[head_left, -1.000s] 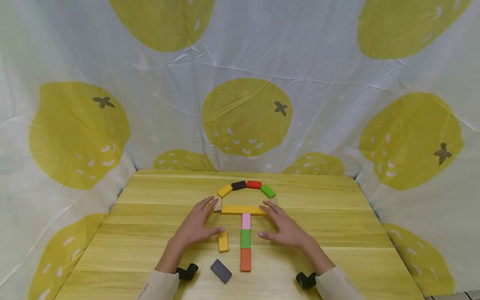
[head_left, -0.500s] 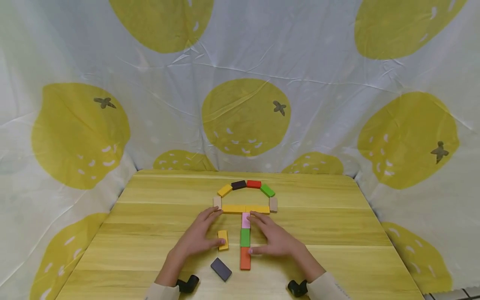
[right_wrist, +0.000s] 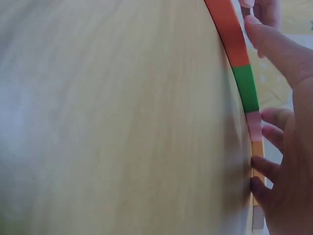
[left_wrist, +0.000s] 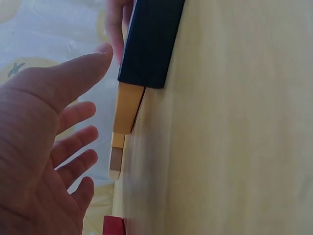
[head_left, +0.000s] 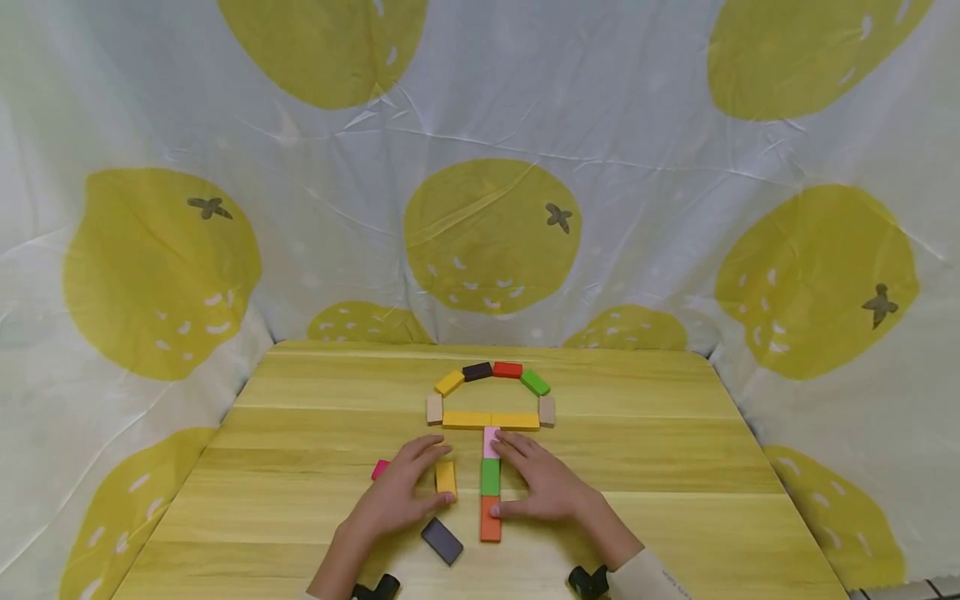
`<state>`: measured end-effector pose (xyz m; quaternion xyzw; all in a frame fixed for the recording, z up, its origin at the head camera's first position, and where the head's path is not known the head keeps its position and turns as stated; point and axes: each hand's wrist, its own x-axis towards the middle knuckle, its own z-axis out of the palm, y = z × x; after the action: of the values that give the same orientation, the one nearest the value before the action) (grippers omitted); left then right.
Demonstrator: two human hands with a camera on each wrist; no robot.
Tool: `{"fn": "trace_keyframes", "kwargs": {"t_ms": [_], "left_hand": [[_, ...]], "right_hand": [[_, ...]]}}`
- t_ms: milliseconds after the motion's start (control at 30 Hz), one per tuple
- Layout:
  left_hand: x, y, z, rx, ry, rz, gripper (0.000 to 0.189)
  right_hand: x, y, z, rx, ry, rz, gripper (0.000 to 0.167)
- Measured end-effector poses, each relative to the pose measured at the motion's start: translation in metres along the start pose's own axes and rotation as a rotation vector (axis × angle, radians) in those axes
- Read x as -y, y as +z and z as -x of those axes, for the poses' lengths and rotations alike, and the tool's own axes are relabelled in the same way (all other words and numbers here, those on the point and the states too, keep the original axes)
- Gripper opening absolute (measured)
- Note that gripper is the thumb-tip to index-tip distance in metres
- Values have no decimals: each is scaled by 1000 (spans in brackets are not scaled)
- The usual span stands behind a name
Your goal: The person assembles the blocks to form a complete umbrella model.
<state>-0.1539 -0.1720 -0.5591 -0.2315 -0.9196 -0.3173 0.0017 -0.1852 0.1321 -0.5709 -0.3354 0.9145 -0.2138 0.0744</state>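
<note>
My right hand (head_left: pixel 546 482) lies over a column of flat wooden blocks, its fingertips at the pink block (head_left: pixel 490 442) and its thumb at the orange block (head_left: pixel 490 529). Between those two sits a green block (head_left: pixel 491 477). My left hand (head_left: pixel 401 492), fingers relaxed and apart, hovers around a loose yellow block (head_left: pixel 446 478) without gripping it. Just below its thumb rests a dark block (head_left: pixel 442 541), which shows large in the left wrist view. Part of a magenta block (head_left: pixel 380 469) peeks out behind the left hand.
Two long yellow blocks (head_left: pixel 467 420) cross the column's top. Above them an arc runs through a beige block (head_left: pixel 434 409), a black block (head_left: pixel 477 372), a red block (head_left: pixel 507 369) and a green one. A lemon-print cloth (head_left: pixel 637 250) hangs behind the wooden table (head_left: pixel 675 433).
Both hands have drawn back toward the near edge from the arc's ends. The right hand has moved left onto the column. A magenta block now shows beside the left hand.
</note>
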Motion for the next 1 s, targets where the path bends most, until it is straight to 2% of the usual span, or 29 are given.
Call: {"fn": "trace_keyframes", "kwargs": {"t_ms": [267, 533, 667, 833, 1000], "left_hand": [[-12, 0, 11, 2, -28, 23, 57], [-14, 3, 18, 1, 20, -3, 44], [-15, 3, 19, 39, 28, -1, 37], [-19, 2, 23, 105, 15, -30, 38], [-26, 3, 32, 80, -14, -65, 45]], "right_hand": [[-1, 0, 0, 24, 11, 9, 106], [-1, -3, -3, 22, 12, 14, 106], [-1, -4, -3, 28, 15, 9, 108], [1, -6, -4, 27, 25, -3, 108], [2, -6, -3, 25, 25, -23, 107]]}}
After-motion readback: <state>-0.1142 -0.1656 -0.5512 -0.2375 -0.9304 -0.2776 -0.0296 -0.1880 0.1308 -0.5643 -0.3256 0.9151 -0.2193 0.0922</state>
